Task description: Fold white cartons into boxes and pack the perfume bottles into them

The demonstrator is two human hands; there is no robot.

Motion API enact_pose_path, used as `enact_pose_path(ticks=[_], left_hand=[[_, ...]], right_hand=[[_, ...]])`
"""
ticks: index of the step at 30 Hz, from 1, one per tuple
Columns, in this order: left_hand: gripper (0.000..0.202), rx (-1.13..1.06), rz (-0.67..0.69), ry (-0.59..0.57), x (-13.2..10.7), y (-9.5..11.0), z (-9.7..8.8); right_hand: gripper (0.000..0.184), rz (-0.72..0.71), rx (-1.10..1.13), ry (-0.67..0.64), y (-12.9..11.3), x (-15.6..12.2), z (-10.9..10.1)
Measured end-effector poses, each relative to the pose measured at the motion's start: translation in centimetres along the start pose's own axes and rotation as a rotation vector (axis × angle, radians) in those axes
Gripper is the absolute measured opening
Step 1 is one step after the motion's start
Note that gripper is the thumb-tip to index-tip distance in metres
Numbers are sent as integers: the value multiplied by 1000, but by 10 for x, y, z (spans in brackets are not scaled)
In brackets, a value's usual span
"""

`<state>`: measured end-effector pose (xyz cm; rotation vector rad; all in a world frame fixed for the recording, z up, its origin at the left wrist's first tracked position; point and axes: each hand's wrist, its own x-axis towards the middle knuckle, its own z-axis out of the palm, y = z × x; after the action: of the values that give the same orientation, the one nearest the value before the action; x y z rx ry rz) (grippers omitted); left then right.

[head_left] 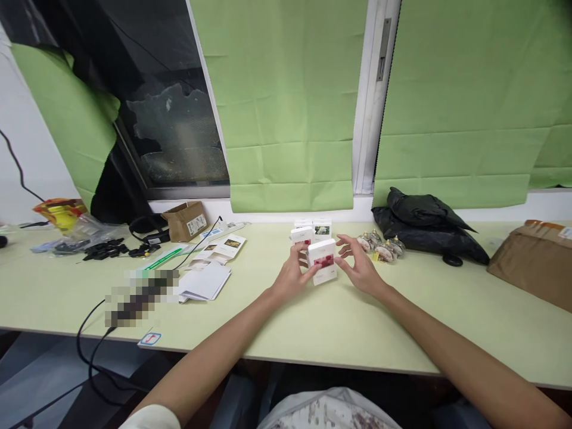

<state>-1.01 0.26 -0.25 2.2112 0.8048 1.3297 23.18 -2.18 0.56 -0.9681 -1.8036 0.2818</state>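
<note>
In the head view, our left hand [291, 273] pinches the left side of the white box [326, 262], whose print [319, 251] we find too small to read, while our right hand [363, 267] spreads just beside its right edge, over the desk [313, 333].

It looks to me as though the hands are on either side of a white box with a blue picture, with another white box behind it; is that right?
Not quite: the head view shows a red picture on the white box between the left hand and right hand, with another white box behind it, as you say.
</note>
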Motion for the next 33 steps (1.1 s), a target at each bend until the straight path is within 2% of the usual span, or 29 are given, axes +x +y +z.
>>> enact_pose_path(ticks=[3,8,10,12,14,16,19,22,25,33], left_hand=[[55,-33,-39,-69,1,1,1],[76,-133,-32,60,4,2,1],[83,-146,-46,30,4,2,1],[72,-130,-87,-69,4,1,1],[52,-93,-115,-140,3,0,1],[40,-45,-99,-114,3,0,0],[37,31,1,-30,3,1,-2],[34,86,102,-17,3,2,-3],[37,100,148,-18,4,0,-4],[41,73,137,-6,5,-2,-3]], right_hand=[[66,54,19,-20,1,0,2],[76,92,79,-19,3,2,4],[79,107,60,-32,4,1,5],[80,137,23,-65,4,1,4],[81,161,-6,-89,4,0,4],[79,157,-19,-92,3,0,3],[68,109,-28,-75,1,1,1],[50,23,-39,-82,2,1,-1],[37,-72,-49,-103,5,0,-2],[34,-133,-59,-121,11,-1,0]])
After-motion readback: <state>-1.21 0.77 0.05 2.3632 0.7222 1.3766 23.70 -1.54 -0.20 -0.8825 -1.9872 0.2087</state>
